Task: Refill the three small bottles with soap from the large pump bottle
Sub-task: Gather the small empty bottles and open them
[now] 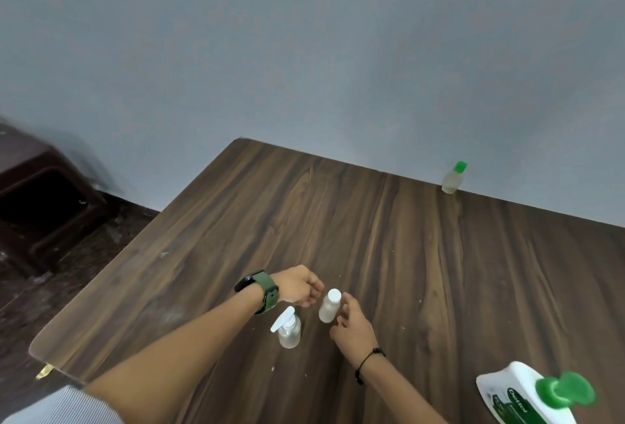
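Note:
A small clear bottle with a white cap (328, 308) stands upright on the wooden table (422, 254), between my two hands. My left hand (299, 286), with a green watch on its wrist, hovers just left of the cap with loosely curled fingers that hold nothing. My right hand (351, 322) is just right of the bottle, fingers spread and close to its side without gripping it. A small clear spray bottle (289, 329) stands under my left wrist. Far back by the wall is a small green-capped bottle (452, 178). The large white pump bottle (521, 396), with a green pump, sits at the near right.
The table's back edge meets a grey wall (304, 51). Its left edge (135, 247) drops to a dark floor, where a dark brown stool or box (40, 193) stands at the far left.

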The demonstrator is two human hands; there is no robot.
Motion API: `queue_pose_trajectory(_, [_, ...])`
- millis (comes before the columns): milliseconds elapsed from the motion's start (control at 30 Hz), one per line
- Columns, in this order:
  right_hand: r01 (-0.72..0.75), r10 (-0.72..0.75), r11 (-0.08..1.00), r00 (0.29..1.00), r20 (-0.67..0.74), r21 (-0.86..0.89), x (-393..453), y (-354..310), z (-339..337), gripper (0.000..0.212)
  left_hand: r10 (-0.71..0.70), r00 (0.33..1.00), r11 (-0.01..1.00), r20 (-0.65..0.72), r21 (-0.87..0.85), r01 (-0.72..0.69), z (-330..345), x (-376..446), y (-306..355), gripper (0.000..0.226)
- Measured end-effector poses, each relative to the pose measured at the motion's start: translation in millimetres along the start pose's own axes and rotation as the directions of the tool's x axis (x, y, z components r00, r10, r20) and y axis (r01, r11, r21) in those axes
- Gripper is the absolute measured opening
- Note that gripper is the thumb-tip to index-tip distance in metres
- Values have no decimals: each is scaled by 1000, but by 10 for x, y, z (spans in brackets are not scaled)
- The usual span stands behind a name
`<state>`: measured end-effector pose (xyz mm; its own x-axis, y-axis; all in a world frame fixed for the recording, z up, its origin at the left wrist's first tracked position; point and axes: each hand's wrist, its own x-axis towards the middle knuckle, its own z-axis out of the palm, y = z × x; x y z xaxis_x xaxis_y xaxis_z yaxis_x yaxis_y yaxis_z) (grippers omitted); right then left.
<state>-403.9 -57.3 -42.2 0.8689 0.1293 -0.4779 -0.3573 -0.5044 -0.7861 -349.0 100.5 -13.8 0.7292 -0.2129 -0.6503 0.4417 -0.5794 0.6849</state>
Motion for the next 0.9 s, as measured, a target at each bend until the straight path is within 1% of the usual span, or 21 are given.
queue_pose_trajectory(133, [1, 0, 1000, 999, -32, 22, 83, -115, -221, 74, 9, 1000, 999, -20, -34, -9, -112, 29, 160, 45])
queue_pose_trajectory(233, [22, -19, 999, 993, -114, 33, 216, -287, -535, 73, 44, 998, 998, -52, -43, -47, -246, 64, 441, 43])
queue_pose_trajectory(300, [44, -35, 998, 984, -177, 46, 311, -430, -800, 72, 92, 992, 994, -86, -54, -97, -329, 96, 720, 40])
queue_pose_trajectory(400, [79, -65, 996, 960, -273, 42, 417, -651, -1256, 69, 198, 971, 979, -132, -25, -203, -413, 161, 1220, 40])
queue_pose_trajectory(500, [90, -70, 995, 929, -363, 39, 509, -823, -1707, 68, 299, 945, 954, -136, 37, -297, -455, 278, 1738, 41])
queue_pose_trajectory(567, [79, -59, 996, 907, -417, 30, 573, -902, -1973, 66, 341, 931, 940, -132, 55, -336, -454, 383, 2070, 40])
queue_pose_trajectory(733, [43, -27, 999, 863, -504, 20, 809, -981, -2534, 62, 378, 917, 925, -123, 18, -379, -321, 773, 2741, 37])
queue_pose_trajectory(900, [17, 27, 996, 864, -503, 82, 1292, -832, -2955, 64, 376, 918, 926, -125, 80, -368, -149, 1558, 3072, 37])
